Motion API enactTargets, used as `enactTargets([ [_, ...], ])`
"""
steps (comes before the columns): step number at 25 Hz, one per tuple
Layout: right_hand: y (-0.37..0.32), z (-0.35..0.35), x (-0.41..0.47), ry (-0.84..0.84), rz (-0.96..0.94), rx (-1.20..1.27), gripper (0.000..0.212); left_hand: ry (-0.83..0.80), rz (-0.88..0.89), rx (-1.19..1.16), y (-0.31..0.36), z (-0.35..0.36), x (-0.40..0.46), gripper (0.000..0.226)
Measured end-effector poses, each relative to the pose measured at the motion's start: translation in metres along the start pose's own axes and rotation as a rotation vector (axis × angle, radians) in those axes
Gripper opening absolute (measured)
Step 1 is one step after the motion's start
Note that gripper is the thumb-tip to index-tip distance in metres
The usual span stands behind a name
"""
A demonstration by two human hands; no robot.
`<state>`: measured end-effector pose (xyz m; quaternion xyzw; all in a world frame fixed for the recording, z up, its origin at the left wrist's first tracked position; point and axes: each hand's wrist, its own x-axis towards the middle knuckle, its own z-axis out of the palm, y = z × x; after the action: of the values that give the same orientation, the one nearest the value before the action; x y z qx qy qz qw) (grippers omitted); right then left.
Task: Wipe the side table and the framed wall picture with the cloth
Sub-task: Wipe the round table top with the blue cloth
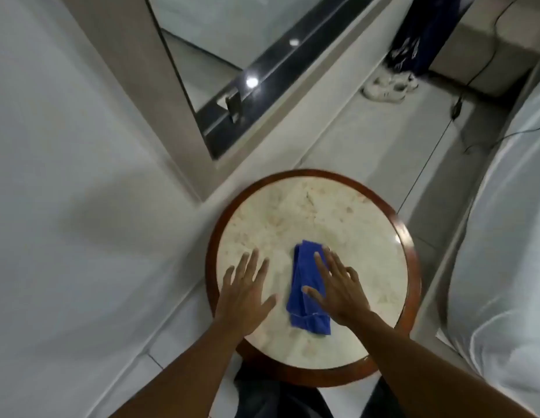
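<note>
We see the left hand (246, 292) spread wide and flat, fingers splayed, palm down on the pale stone top of the side table (323, 206), holding nothing. Just to its right, the right hand (338, 288) is also open and flat, fingers fanned, pressing down on the right half of the blue cloth (305, 297); its thumb lies across the cloth's middle and its index fingertip reaches the cloth's far end. The cloth sits between the two hands, touching only the right one. It is folded into a long narrow strip, its long axis running away from us with the far end leaning slightly right, and the near end bunched wider by the right wrist. Its weave looks soft and terry-like, with a stitched hem at the near edge. The table is round, with a mottled cream marble-like surface ringed by a glossy dark reddish wood rim. Beyond the left hand a mirror (232, 55) leans against the wall.
</note>
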<state>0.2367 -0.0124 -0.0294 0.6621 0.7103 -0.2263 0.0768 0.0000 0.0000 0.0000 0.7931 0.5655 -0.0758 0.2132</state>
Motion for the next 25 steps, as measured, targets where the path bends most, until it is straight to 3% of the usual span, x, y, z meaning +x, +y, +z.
enactTargets([
  [3, 0.008, 0.063, 0.043, 0.022, -0.015, -0.078, 0.094, -0.013, -0.073, 0.06, -0.01, 0.072, 0.03, 0.081],
  [6, 0.005, 0.11, 0.063, 0.13, 0.017, -0.095, 0.094, 0.025, 0.015, 0.108, -0.012, 0.111, 0.056, 0.083],
  [9, 0.003, 0.131, 0.065, 0.291, 0.051, -0.046, 0.076, 0.118, 0.096, 0.129, -0.009, 0.131, 0.071, 0.079],
  [13, 0.0, 0.131, 0.071, 0.341, 0.055, 0.046, 0.062, 0.158, 0.078, 0.124, -0.011, 0.128, 0.073, 0.079],
  [19, -0.023, 0.091, 0.056, 0.355, 0.12, 0.363, 0.054, 0.159, 0.06, 0.172, -0.02, 0.071, 0.043, 0.088],
  [25, -0.122, -0.072, 0.003, 0.536, -0.102, 0.62, 0.058, 0.387, -0.024, 0.282, -0.018, -0.094, -0.039, 0.081],
])
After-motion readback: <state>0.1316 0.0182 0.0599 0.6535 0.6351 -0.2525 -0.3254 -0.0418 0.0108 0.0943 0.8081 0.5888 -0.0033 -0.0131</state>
